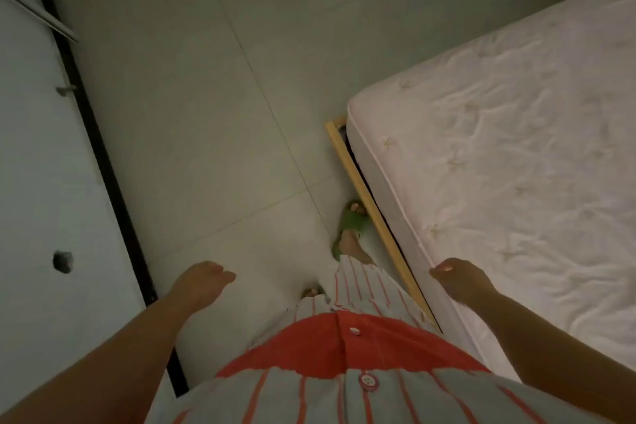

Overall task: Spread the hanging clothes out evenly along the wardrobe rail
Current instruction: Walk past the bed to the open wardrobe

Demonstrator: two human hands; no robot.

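Tiled floor [192, 134] beneath two empty hands [201, 280].

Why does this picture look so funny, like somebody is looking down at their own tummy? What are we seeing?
The camera sits on a person's head and looks down, so you see what they see. The left hand and the right hand hang loose and hold nothing. Below is their striped shirt and a foot in a green slipper on the tiled floor. A bed mattress is on the right, and white wardrobe doors are on the left. No hanging clothes show here.
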